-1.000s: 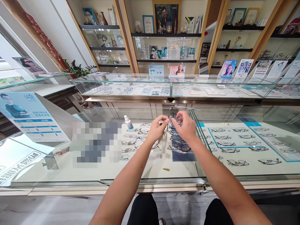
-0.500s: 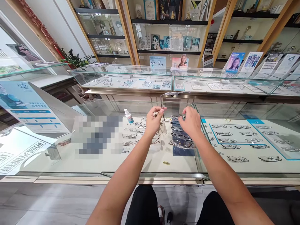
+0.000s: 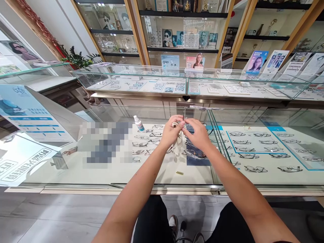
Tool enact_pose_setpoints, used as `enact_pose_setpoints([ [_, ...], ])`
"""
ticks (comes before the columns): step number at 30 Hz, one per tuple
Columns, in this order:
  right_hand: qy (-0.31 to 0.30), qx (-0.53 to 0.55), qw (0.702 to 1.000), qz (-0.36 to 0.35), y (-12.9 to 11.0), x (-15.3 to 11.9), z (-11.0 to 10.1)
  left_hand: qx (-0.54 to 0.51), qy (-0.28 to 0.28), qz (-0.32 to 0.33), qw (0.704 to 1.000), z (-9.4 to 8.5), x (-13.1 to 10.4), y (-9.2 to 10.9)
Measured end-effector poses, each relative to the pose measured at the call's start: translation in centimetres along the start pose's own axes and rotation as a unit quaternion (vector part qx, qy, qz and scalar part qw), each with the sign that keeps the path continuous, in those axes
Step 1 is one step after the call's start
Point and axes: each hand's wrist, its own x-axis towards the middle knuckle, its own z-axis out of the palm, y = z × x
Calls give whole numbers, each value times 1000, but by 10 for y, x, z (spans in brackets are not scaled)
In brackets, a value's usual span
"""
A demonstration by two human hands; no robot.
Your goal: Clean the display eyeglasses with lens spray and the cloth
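Above the glass counter, my left hand point(image 3: 172, 131) is closed around a beige cloth point(image 3: 178, 143) that hangs below its fingers. Touching it from the right, my right hand point(image 3: 197, 132) has its fingers pinched together. Between the fingertips a thin dark piece of a glasses frame point(image 3: 184, 114) sticks up; the rest of it is hidden by the hands. Below my right hand, several pairs of glasses lie on a dark blue mat point(image 3: 198, 161). More glasses point(image 3: 139, 144) lie in rows left of my hands.
A white spray bottle point(image 3: 138, 123) stands left of my hands. A small gold item point(image 3: 179, 173) lies near the front edge. Framed glasses displays point(image 3: 255, 147) are at the right, a large sign point(image 3: 32, 114) at the left, and another glass case point(image 3: 141, 86) beyond.
My right hand has moved left and its fingers have closed beside my left hand. My left hand has shifted right, and the thin frame has turned so that less of it shows.
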Motion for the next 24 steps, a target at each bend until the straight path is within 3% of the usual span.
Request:
enact_pose_setpoints([
  [3,30,-4,1000,6,3,1,-3,-9,1,-37,999,0,-1,5],
  [6,87,-22,996,23,10,5,-11,-58,-10,-156,986,1,-4,8],
  [9,142,-51,987,49,22,8,-20,-158,-57,-246,955,4,-8,6],
  [13,179,-84,978,60,35,11,-26,-205,-148,-271,929,12,-17,2],
  [16,185,-105,976,57,39,12,-27,-145,-189,-262,935,17,-23,2],
  [18,189,-106,975,54,41,11,-26,-93,-197,-218,951,17,-23,4],
  [20,194,-101,975,50,42,10,-26,-9,-137,-140,981,11,-19,6],
  [21,195,-98,975,49,43,9,-25,48,-74,-96,992,6,-16,7],
  [22,195,-96,975,49,44,9,-25,107,11,-54,993,-1,-12,8],
  [24,195,-94,975,51,46,7,-24,210,202,-2,957,-19,-2,9],
])
